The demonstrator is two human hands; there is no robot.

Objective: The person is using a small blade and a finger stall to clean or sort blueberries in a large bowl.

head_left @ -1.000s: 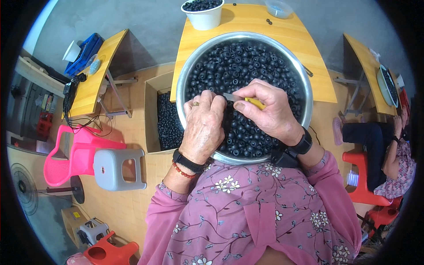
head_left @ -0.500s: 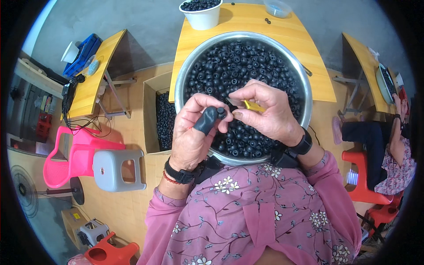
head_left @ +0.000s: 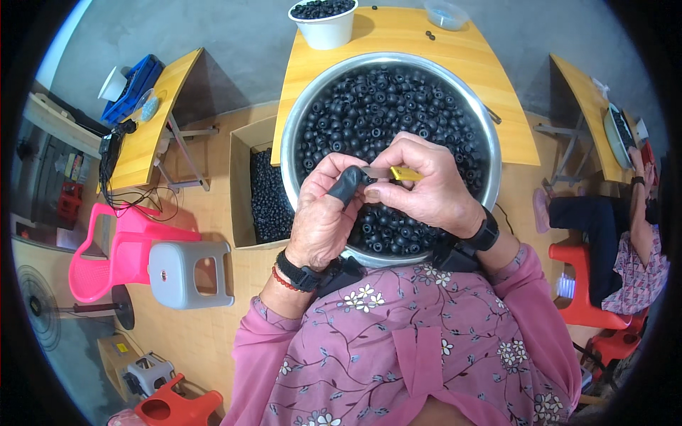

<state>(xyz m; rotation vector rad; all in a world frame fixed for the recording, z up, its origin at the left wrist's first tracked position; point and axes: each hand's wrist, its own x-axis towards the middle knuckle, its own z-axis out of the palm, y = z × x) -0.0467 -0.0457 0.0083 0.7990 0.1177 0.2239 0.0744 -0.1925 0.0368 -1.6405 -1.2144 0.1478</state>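
Observation:
My left hand is closed in a pinch above the basin, its thumb in a black rubber cover. Between thumb and fingers it grips a small black ring-shaped part, mostly hidden now. My right hand is shut on a small knife with a yellow handle. The knife's thin blade reaches to the left thumb tip, at the held part. Below both hands a wide metal basin is heaped with small round black parts, many with a hole in the middle.
The basin sits against a yellow table bearing a white bucket of black parts and a clear bowl. A cardboard box of similar parts stands left, near a grey stool. Another person sits at the right.
The knife blade has come across to the left thumb tip. My left hand has turned slightly, and the black part that showed beside the thumb is now mostly covered.

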